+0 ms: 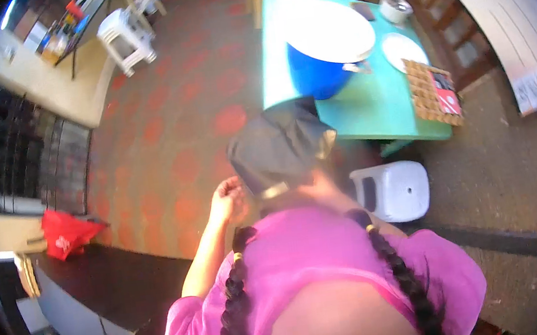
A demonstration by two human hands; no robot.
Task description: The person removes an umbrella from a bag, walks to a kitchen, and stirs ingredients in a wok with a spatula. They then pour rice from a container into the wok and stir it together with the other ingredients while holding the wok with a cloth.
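In front of my chest hangs a dark, creased fabric thing (pixel 276 147) with small tan patches at its edges. It is blurred, so its exact kind cannot be told. My right hand (pixel 320 188) is at its lower right edge, fingers smeared and partly hidden, and seems to grip it there. Just left of the fabric is my left hand (pixel 227 200), raised with loosely bent fingers apart and nothing visible in it. Beyond the fabric, a blue tub (pixel 318 76) with a round white top (pixel 329 28) stands on a turquoise table (pixel 381 111).
The table also carries a white plate (pixel 404 51), a metal tin (pixel 395 7) and a woven tray (pixel 424 93). A white plastic stool (pixel 403 190) is close on my right. Stacked white stools (pixel 124 38) are farther off, and a red cloth (pixel 69 233) is at the left.
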